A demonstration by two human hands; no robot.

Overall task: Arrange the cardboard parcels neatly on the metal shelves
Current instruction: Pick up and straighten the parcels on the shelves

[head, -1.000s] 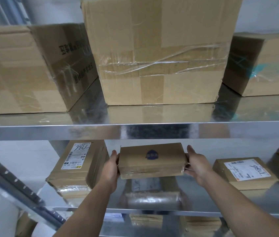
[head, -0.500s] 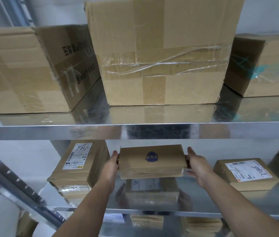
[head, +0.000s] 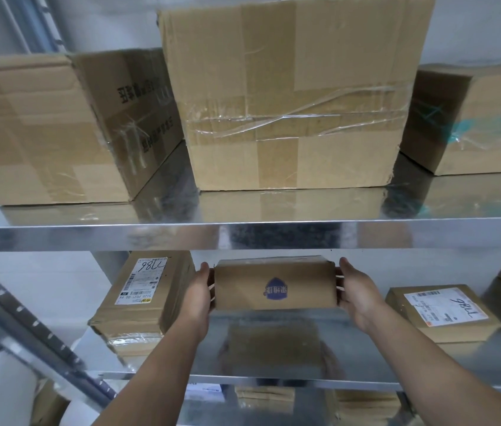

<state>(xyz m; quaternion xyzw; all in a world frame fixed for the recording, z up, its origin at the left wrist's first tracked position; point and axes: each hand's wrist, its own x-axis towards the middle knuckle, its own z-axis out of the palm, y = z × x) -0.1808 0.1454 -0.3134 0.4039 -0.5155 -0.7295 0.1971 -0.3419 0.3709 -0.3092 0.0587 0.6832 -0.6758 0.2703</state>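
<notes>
- Shiny metal shelves [head: 243, 238] are holding 3 big boxes [head: 292, 103] up top.
- Left grip [head: 195, 298] and right grip [head: 355, 295] are pinching the small parcel [head: 273, 285] by its 2 ends.
- It is hanging over the middle shelf [head: 273, 378], between the left labelled parcel [head: 144, 299] and the right labelled parcel [head: 439, 312].

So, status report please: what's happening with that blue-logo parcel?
Left grip and right grip clasp the blue-logo parcel by its ends. Held over the middle shelf between left labelled parcel and right labelled parcel. Nothing beneath it.
</notes>
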